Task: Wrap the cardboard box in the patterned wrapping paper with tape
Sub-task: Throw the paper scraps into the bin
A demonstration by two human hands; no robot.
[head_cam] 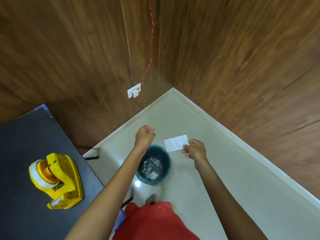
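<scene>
My right hand (194, 149) pinches the corner of a small white rectangular slip of paper (175, 142), held in the air above the floor just right of a dark teal bin (165, 157). Over the bin's far left rim, my left hand (144, 135) has its fingers closed, with something thin and pale between the fingertips that I cannot make out. A yellow tape dispenser (58, 181) with a roll of clear tape stands on the black table (20, 144) at the left. Neither the cardboard box nor the patterned wrapping paper is in view.
The bin holds several crumpled scraps. It stands on a pale floor (225, 170) in a corner of wood-panelled walls. A white wall socket (134, 92) with a red cord hangs on the left wall. A red garment and one foot show below.
</scene>
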